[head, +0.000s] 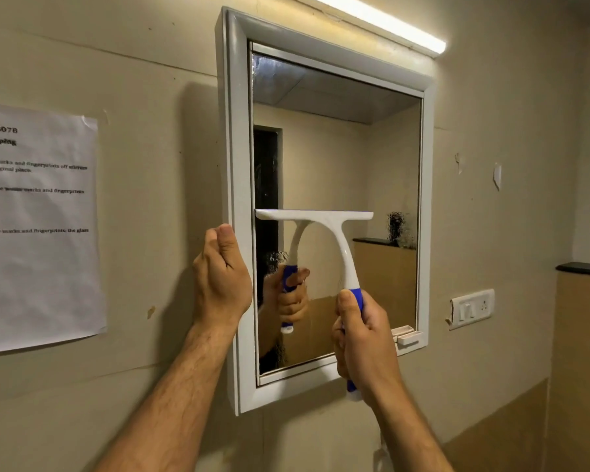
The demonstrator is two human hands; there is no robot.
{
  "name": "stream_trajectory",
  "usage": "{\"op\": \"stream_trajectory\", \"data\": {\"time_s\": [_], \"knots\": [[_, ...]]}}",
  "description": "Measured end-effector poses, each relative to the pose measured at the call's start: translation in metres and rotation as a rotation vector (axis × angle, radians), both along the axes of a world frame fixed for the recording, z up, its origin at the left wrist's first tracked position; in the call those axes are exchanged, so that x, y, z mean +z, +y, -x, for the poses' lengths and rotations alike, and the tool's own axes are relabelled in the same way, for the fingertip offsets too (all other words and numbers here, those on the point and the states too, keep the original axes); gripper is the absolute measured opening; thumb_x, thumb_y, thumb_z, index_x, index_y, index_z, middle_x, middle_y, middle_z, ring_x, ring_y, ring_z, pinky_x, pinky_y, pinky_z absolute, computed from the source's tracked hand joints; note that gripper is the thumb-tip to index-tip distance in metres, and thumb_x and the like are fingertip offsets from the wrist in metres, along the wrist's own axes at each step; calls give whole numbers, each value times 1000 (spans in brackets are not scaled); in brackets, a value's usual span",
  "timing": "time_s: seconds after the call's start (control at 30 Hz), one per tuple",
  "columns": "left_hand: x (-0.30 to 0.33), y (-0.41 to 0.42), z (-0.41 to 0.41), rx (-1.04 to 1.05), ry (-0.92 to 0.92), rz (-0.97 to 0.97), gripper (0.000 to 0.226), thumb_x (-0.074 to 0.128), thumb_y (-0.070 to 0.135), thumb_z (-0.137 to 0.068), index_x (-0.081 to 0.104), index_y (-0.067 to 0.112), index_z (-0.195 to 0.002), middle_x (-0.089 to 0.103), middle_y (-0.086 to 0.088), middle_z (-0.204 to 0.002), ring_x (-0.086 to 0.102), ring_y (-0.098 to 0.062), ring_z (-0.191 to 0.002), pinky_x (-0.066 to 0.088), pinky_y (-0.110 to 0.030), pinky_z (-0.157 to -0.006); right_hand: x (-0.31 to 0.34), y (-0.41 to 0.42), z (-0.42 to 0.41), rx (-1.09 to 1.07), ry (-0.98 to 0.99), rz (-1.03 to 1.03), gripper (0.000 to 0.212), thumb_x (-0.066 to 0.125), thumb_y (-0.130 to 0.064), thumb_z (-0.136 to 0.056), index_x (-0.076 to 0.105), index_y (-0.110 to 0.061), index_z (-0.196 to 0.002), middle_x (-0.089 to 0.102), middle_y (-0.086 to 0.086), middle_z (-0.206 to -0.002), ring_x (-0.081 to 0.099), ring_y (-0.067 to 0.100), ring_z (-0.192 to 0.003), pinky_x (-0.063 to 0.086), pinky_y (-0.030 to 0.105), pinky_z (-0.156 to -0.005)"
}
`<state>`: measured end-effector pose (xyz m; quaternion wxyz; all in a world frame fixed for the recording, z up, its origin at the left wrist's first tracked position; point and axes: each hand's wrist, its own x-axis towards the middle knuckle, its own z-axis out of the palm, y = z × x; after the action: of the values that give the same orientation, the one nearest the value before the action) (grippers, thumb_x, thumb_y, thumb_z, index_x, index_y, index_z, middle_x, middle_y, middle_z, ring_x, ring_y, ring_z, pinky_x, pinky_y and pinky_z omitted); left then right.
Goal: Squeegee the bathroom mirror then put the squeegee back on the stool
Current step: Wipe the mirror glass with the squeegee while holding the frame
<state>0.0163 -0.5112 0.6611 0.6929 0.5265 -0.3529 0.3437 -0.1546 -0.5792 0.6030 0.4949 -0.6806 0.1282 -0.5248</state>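
A white-framed mirror (334, 158) hangs on the beige wall. My right hand (365, 338) grips the blue handle of a white squeegee (324, 221), whose blade lies flat across the left half of the glass at mid height. My left hand (222, 277) holds the left edge of the mirror frame (235, 165), with the fingers curled behind it. Smears and droplets show on the glass near the top left corner and at the right by the blade's height. The stool is out of view.
A printed paper sheet (38, 226) is taped to the wall on the left. A tube light (378, 22) glows above the mirror. A switch plate (470, 308) and a dark ledge (583, 269) sit to the right.
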Motion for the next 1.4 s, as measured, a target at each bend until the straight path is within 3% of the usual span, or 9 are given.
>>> {"op": "stream_trajectory", "data": {"time_s": [0.17, 0.27, 0.37, 0.53, 0.73, 0.87, 0.97, 1.17, 1.4], "knots": [[0, -1, -1, 5, -14, 7, 45, 27, 35, -104, 56, 1, -99, 38, 25, -76, 40, 29, -69, 27, 1, -60, -37, 6, 0, 20, -3, -39, 30, 48, -53, -85, 53, -25, -76, 47, 0, -62, 40, 7, -48, 36, 20, -44], [-1, -1, 0, 0, -16, -2, 48, 26, 37, -104, 57, 1, -105, 38, 25, -79, 37, 31, -71, 20, 11, -64, -57, 7, 2, 17, 21, -83, 41, 48, -61, -76, 54, -20, -81, 46, 2, -59, 39, 6, -45, 37, 21, -43], [0, -1, -1, 10, -5, 4, 47, 26, 37, -104, 58, 3, -104, 42, 19, -84, 32, 38, -72, 16, 14, -63, -44, 5, 3, 15, 9, -34, 31, 47, -58, -87, 55, -32, -73, 46, 0, -60, 39, 9, -47, 37, 24, -45], [1, 1, 3, 1, 33, 2, 30, 26, 40, -104, 42, 41, -79, 37, 25, -68, 41, 31, -68, 26, 10, -59, 1, 0, -2, -81, -42, 72, 29, 47, -39, -96, 52, -32, -68, 47, -2, -61, 42, 9, -50, 38, 23, -46], [-1, 2, 2, -13, 25, 5, 31, 24, 46, -102, 47, 28, -91, 42, 25, -71, 42, 29, -68, 24, 9, -57, -31, 10, -2, -28, -25, 22, 32, 46, -37, -97, 56, -43, -68, 47, -4, -61, 41, 10, -52, 38, 25, -48], [-5, 0, -1, -26, 24, 27, 52, 24, 44, -102, 57, 4, -102, 49, 19, -73, 45, 23, -68, 29, -6, -61, -54, 17, 2, -4, -20, -38, 26, 47, -39, -96, 53, -34, -71, 44, -3, -57, 37, 9, -46, 36, 23, -43], [-3, 1, 1, 7, 12, 0, 39, 27, 36, -104, 54, 10, -91, 39, 24, -68, 40, 28, -63, 26, 3, -56, -37, 13, 4, -5, 0, -67, 26, 48, -38, -96, 52, -23, -75, 44, -2, -57, 38, 7, -45, 36, 23, -43], [-4, 5, 4, 4, 3, -14, 35, 27, 36, -105, 47, 15, -84, 44, 13, -60, 47, 15, -59, 31, -2, -48, 14, 11, -1, -4, -55, -31, 33, 45, -37, -98, 54, -13, -77, 43, 1, -55, 36, 6, -39, 33, 19, -37], [-12, 8, 10, -13, 58, -27, 39, 26, 41, -104, 50, 13, -91, 45, 13, -64, 48, 5, -59, 31, -5, -50, -38, 25, 1, -6, -23, -97, 32, 43, -35, -99, 47, -13, -76, 38, 1, -54, 32, 8, -40, 29, 20, -37]]}}
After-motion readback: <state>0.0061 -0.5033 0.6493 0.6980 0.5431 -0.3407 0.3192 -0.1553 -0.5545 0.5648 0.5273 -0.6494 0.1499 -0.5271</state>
